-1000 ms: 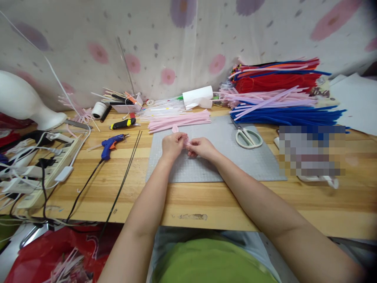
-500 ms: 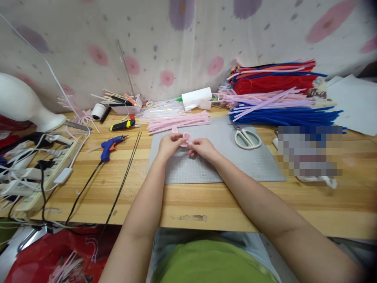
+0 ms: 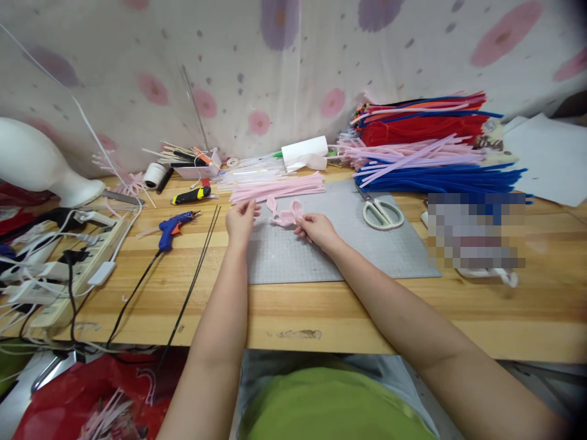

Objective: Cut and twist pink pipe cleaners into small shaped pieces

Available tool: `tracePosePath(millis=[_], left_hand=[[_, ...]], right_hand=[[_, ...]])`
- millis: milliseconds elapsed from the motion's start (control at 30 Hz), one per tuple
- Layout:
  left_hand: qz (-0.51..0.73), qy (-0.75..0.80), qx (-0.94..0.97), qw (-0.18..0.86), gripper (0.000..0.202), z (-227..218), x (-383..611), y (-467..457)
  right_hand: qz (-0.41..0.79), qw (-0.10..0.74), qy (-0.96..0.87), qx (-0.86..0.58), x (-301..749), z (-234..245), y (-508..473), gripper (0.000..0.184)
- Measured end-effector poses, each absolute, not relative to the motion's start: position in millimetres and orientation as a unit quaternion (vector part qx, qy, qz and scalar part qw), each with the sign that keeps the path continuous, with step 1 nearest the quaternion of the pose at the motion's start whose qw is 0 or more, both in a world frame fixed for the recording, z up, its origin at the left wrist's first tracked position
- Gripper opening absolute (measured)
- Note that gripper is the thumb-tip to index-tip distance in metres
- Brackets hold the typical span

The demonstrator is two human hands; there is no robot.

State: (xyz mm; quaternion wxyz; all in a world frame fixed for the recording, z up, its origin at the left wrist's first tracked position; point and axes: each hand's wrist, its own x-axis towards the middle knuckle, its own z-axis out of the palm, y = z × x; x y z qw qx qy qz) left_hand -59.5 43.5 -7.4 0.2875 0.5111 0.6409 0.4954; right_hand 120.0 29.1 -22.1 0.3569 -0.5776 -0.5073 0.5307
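Loops of pink pipe cleaner (image 3: pixel 288 216), bent into petal-like shapes, are pinched between the thumb and fingers of my right hand (image 3: pixel 317 228) over the grey cutting mat (image 3: pixel 293 263). To its left, my left hand (image 3: pixel 241 221) is apart from the loops at the mat's left edge, its fingers loosely bent and apart with nothing visible in them. A bundle of straight pink pipe cleaners (image 3: pixel 279 187) lies just beyond both hands. White-handled scissors (image 3: pixel 383 215) rest on the mat's right part.
Leftward lie a blue glue gun (image 3: pixel 170 231), two thin dark rods (image 3: pixel 197 269), a yellow-black cutter (image 3: pixel 191 195) and a power strip (image 3: pixel 82 275) with cables. Red, pink and blue pipe cleaners (image 3: pixel 431 178) are piled at the back right. A white foam head (image 3: pixel 36 159) stands far left.
My left hand has let go of the pink loops and moved left. My right hand keeps hold, and more of the loops now shows. The view has shifted slightly.
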Motion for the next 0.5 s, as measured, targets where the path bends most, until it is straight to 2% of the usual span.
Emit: tracePosePath(millis=[100, 167, 300, 400, 500], left_hand=[[0.41, 0.699, 0.561, 0.166, 0.034, -10.4, -66.1, 42.1], [0.36, 0.682, 0.625, 0.12, 0.036, -13.8, -61.2, 38.6], [0.274, 0.667, 0.678, 0.145, 0.038, -17.6, -42.0, 28.6], [0.241, 0.677, 0.677, 0.162, 0.022, -18.5, -29.8, 22.7], [0.284, 0.706, 0.62, 0.189, 0.011, -17.9, -20.1, 21.5]], right_hand=[[0.549, 0.369, -0.478, -0.578, 117.9, -20.6, 30.8, 0.015], [0.549, 0.384, -0.465, -0.579, 116.4, -21.9, 33.3, 0.01], [0.542, 0.399, -0.461, -0.578, 116.0, -28.1, 38.2, 0.012], [0.531, 0.424, -0.458, -0.573, 117.8, -30.2, 39.8, 0.01], [0.553, 0.462, -0.423, -0.549, 118.8, -27.0, 38.7, 0.012]])
